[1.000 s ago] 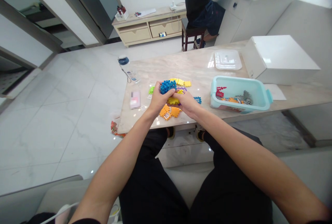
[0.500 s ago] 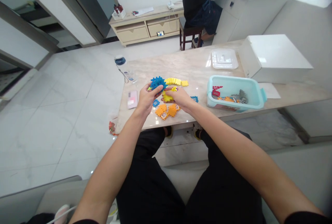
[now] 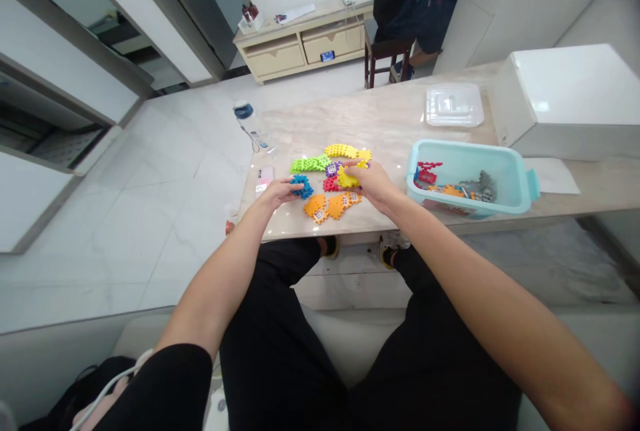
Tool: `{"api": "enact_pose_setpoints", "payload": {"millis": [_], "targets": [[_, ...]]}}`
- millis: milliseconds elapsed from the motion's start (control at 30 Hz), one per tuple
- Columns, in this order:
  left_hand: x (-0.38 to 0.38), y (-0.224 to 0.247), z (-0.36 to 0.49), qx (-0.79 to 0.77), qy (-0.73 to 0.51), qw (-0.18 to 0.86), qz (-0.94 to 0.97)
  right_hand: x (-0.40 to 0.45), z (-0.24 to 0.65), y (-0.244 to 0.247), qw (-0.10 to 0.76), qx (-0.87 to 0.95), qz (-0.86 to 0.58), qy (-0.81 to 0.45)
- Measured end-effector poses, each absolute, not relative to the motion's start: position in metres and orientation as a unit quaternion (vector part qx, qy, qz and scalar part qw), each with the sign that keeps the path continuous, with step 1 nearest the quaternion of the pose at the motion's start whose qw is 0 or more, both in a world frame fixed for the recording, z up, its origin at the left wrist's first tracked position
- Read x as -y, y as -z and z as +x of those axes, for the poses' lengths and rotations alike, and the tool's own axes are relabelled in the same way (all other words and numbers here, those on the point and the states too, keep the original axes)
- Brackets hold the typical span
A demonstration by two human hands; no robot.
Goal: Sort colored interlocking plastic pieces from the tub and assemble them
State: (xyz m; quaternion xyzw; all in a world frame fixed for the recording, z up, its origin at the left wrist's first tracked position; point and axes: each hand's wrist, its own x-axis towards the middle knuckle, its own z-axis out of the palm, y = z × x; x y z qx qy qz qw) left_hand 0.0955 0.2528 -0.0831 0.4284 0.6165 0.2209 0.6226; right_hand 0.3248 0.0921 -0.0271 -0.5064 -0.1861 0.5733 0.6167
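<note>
Tiles of interlocking plastic lie between my hands on the marble counter in the head view. My left hand is spread, its fingertips touching a blue tile cluster just ahead of the grip. My right hand curls over a yellow tile; whether it pinches, I cannot tell. I seem to be handling tiles singly; the next move calls for a firm pinch.
</note>
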Motion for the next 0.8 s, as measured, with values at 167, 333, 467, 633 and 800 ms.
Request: {"api": "enact_pose_setpoints", "payload": {"millis": [167,333,467,633,800], "targets": [[-0.261,0.099,0.091,-0.64,-0.213,0.604,0.426,-0.085,0.342,0.035,0.617,0.163,-0.524,-0.564],[-0.266,0.116,0.092,-0.657,-0.215,0.571,0.443,-0.085,0.35,0.038,0.624,0.142,-0.524,-0.562],[-0.267,0.121,0.089,-0.674,-0.219,0.528,0.468,-0.085,0.348,0.041,0.623,0.161,-0.497,-0.581],[-0.268,0.097,0.092,-0.666,-0.255,0.444,0.543,-0.085,0.344,0.043,0.622,0.163,-0.496,-0.583],[-0.236,0.049,0.127,-0.454,-0.299,0.445,0.711,-0.088,0.341,0.04,0.623,0.15,-0.486,-0.594]]}}
